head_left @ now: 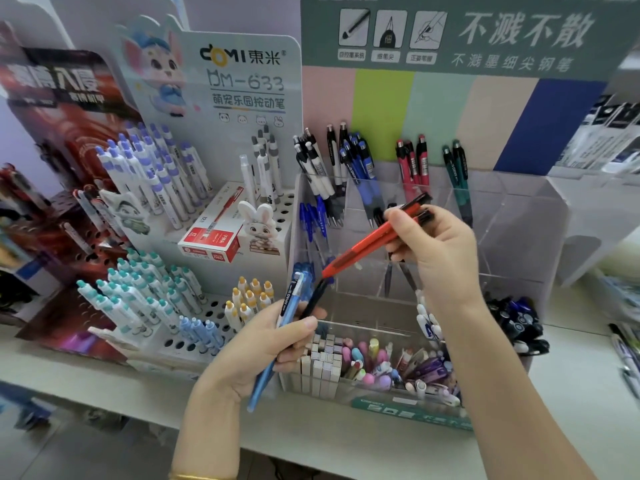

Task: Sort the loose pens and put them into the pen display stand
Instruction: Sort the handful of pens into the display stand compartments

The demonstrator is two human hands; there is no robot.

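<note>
The clear stand (519, 216) fills the right half of the view, its thin upright walls splitting it into narrow compartments, and these walls are the main hazard: a pen brought in tilted would likely catch a top edge and skid off onto the worktop (571, 382) or down into the front tray (381, 393) of small loose items. To its left the white peg stand (207, 313) stands close, just beside the left hand, so a wide sweep that way could topple its upright pens. Open room lies mostly on the right of the clear stand, where the compartments look empty; the back row is crowded with white, blue, red and green pens, so dropping one in among them could knock neighbours askew. The right hand (440, 251) is closed in a pinch grip on two red pens (374, 240), held slanted over the stand's middle compartments, near the red group at the back; holding two at once, one could slip as the other is let go. The left hand (273, 344) is closed around a bundle of blue pens (277, 337) and a dark one, in front of the stand's left corner; that loose fistful could fan out and spill
</note>
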